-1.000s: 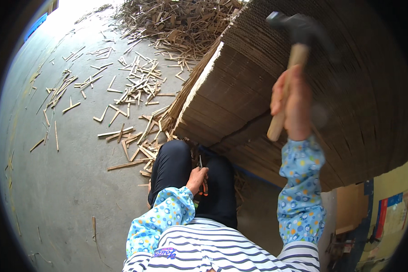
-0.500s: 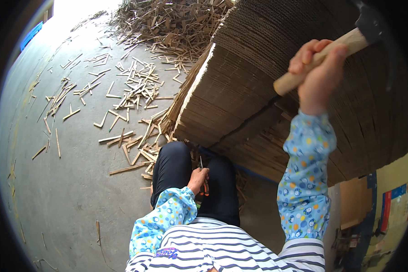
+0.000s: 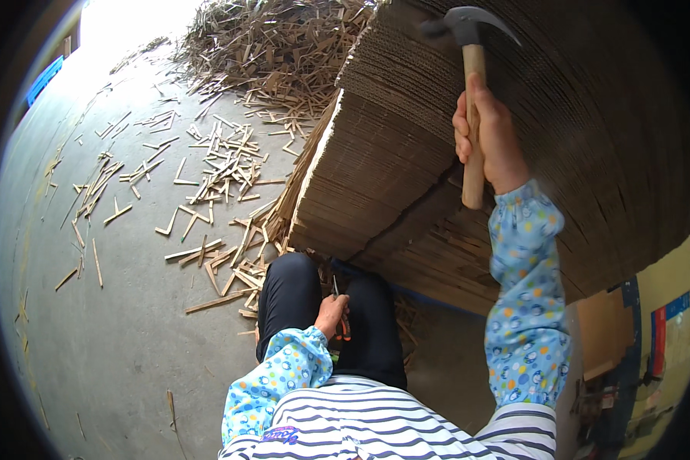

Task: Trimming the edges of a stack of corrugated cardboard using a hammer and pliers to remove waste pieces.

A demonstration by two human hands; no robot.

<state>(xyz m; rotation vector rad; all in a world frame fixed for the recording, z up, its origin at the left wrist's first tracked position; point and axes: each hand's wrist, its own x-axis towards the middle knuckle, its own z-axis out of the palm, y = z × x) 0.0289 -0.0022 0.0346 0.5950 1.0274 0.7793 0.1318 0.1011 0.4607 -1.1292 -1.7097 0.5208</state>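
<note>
My right hand (image 3: 492,142) is raised at the upper right, wrapped round the wooden handle of a claw hammer (image 3: 474,65). The dark metal head points away from me, over a tall stack of corrugated cardboard sheets (image 3: 391,161). Whether the head touches the stack I cannot tell. Low between my knees, my left hand (image 3: 331,314) is closed on an orange-handled tool (image 3: 345,328) with a narrow metal tip. Its exact kind is partly hidden by my fingers.
A big heap of cardboard scraps (image 3: 268,54) lies on the floor beyond the stack. Loose narrow strips (image 3: 226,161) are scattered over the concrete floor (image 3: 130,307) to the left. A brown cardboard panel (image 3: 606,333) stands at the far right.
My right hand has swung the hammer leftward, and its handle has turned from slanting to nearly upright in the picture. My left hand keeps its hold between my knees.
</note>
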